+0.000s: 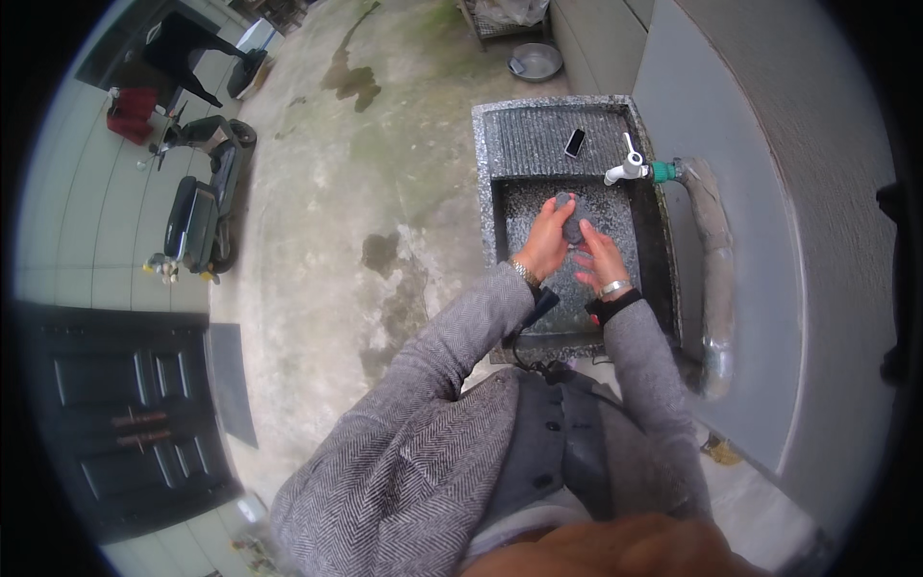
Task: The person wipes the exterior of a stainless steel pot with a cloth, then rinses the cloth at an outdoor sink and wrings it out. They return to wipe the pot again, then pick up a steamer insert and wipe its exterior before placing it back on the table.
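Over the basin of a speckled stone sink (486, 209), my left hand (546, 241) grips a small dark grey cloth-like item (572, 229), its exact kind unclear. My right hand (603, 256) is beside it on the right, fingertips at the item's lower edge and the other fingers spread. A white tap (626, 167) with a green connector (663, 172) juts in from the right wall, just above my hands in the picture. On the sink's ribbed washboard (526, 141) lies a dark-screened phone (575, 143). No water is seen running from the tap.
A wrapped pipe (714, 252) runs along the right wall. Past the sink's far end, a metal basin (536, 62) sits on the concrete floor near a rack (505, 27). A scooter (203, 209) stands by the left wall, near dark double doors (130, 418).
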The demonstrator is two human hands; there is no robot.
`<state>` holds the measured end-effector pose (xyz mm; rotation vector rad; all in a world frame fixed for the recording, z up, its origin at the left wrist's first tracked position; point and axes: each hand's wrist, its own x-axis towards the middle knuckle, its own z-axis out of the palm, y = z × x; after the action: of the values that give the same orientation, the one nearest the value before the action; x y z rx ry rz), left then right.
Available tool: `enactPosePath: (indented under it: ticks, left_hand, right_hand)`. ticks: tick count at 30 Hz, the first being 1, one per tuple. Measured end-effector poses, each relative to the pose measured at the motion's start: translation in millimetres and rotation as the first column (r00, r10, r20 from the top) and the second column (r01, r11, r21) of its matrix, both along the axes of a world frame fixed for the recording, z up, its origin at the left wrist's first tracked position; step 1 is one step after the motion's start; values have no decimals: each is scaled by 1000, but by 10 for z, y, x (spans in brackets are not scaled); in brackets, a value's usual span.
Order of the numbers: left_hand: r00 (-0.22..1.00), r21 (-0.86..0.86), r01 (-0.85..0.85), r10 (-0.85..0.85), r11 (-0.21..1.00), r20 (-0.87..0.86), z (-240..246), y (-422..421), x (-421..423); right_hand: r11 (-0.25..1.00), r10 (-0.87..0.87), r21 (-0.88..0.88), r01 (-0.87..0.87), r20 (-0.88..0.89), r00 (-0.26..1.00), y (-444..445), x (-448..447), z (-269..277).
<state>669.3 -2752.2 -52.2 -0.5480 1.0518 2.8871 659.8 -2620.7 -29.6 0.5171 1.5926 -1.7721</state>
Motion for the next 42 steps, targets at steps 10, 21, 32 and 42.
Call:
enactPosePath:
  ticks: [10,21,32,42]
  left_hand:
    - [924,-666,255,-380,701,-45,268,17,318]
    - [654,45,732,-683,680,-325,253,-85,198]
    - [630,-322,760,-762,565,151,40,18,8]
    - [783,-795,557,-471,240,407,-379,238,32]
  right_hand:
    - [731,14,-672,122,194,981,207,86,-317]
    - [427,256,-889,165,294,921,204,416,-150]
    - [754,241,-653,75,381,893,208,428,-378]
    - [978,108,-196,-73,175,979,-34,497,-898]
